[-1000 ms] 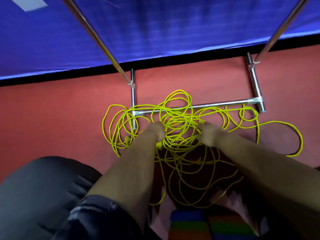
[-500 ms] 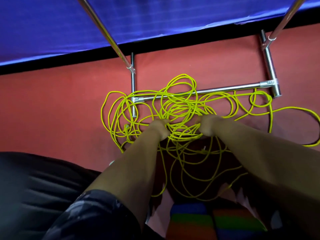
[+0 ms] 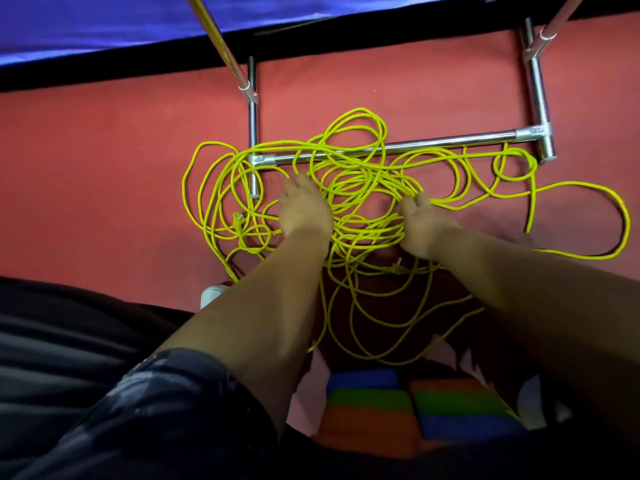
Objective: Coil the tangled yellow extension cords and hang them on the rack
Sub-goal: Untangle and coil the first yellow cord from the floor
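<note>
Lower left: a dark grey ribbed fabric filled the corner, with a dark patterned sleeve beside it on the left arm. A blue glossy sheet ran along the top edge above the red floor.

The tangled yellow extension cords lay on that floor in one loose heap, uncoiled. Their leftmost loops passed over the left foot of the chrome tubular rack, and a yellow plug sat among those loops.

The left hand was palm-down on the heap just right of the plug, fingers fairly straight and pushed in among the strands, with no curl round any of them visible.

The densest knot lay between the two hands. Below it, slacker loops trailed toward a rainbow-striped block at the bottom edge.

The right hand rested on the knot's right side, fingers pointing forward. Several strands ran under its palm — whether it gripped them could not be determined.

Further right, cord loops crossed the rack's floor crossbar, and one large single loop swept out well past the right foot.
</note>
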`<state>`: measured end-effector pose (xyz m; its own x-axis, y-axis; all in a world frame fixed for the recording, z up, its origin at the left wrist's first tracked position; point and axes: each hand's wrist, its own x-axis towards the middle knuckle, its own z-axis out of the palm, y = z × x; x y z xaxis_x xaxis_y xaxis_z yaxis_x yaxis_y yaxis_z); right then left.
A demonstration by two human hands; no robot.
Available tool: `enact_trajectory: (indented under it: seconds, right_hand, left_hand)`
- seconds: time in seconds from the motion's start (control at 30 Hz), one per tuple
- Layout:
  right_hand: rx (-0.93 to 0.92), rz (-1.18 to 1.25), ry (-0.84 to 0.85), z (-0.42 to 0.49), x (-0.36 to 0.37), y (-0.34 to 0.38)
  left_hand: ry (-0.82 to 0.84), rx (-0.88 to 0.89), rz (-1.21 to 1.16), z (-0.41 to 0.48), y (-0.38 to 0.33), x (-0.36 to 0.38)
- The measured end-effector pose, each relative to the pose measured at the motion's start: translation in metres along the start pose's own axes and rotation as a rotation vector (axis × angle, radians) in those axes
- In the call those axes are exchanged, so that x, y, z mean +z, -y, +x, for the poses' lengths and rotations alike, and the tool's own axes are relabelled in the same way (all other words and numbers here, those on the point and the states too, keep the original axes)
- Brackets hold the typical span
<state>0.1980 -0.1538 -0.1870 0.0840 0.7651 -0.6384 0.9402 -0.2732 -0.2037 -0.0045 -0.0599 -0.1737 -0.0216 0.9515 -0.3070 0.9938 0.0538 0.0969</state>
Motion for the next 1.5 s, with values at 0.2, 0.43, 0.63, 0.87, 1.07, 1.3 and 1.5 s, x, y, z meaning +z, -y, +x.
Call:
enact_trajectory:
  seconds: [0.2, 0.43, 0.63, 0.87, 1.07, 1.3, 1.5]
  right_hand:
    - [-0.036, -0.164, 0.106, 0.001, -0.003, -0.002]
    - [-0.061, -0.194, 0.392, -0.006, -0.002, -0.008]
    - [-0.101, 0.052, 0.370, -0.016, -0.027, 0.004]
    - [-0.192, 0.263, 0.080, -0.021, -0.100, 0.007]
    - [-0.307, 0.478, -0.039, -0.053, -0.162, 0.015]
    - [-0.297, 0.936, -0.343, -0.101, -0.227, 0.017]
    - [-0.157, 0.964, -0.486, -0.130, -0.281, 0.008]
  left_hand:
    - [0.794, 0.551, 0.202, -0.038, -0.013, 0.031]
    - [0.804, 0.563, 0.479, -0.063, -0.028, 0.048]
    - [0.702, 0.414, -0.258, -0.035, -0.037, 0.009]
    - [0.597, 0.294, -0.596, -0.028, -0.049, -0.037]
    - [0.657, 0.260, -0.426, -0.045, -0.046, -0.031]
    - [0.266, 0.375, -0.501, -0.040, -0.060, -0.098]
    - [0.192, 0.388, -1.003, -0.049, -0.104, -0.238]
